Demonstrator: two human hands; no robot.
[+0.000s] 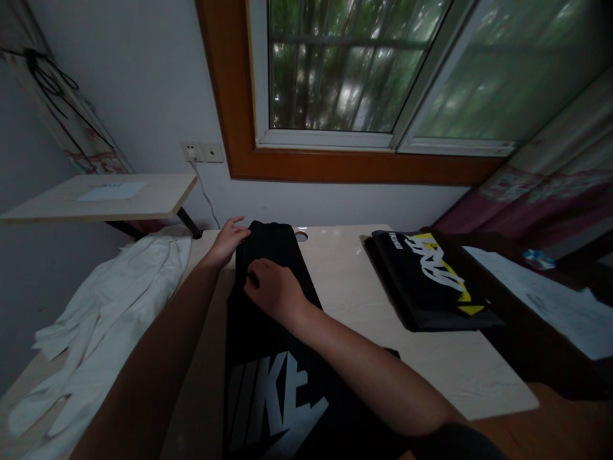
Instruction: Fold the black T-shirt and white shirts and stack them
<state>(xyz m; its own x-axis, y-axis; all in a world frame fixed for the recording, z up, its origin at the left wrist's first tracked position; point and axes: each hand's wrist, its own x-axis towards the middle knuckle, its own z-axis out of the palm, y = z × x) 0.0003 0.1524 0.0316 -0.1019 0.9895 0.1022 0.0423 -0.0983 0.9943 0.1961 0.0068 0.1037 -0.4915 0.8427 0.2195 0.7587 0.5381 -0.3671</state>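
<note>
A black garment (272, 319) with large white lettering lies lengthwise on the pale wooden table (345, 275), its narrow end towards the wall. I cannot tell which kind of garment it is. At the far left corner of that end is my left hand (230, 241), its fingers stretched out and their tips touching the cloth edge. My right hand (275, 291) rests on the upper part of the garment, fingers curled closed, with black cloth showing between thumb and forefinger. My right forearm crosses over the garment and hides part of it.
A folded black garment with yellow and white print (426, 275) lies on the right. White cloth (124, 294) is heaped at left, beneath a small raised shelf (124, 191). Papers (550, 297) lie on a dark surface at far right. Behind stands a window (354, 70).
</note>
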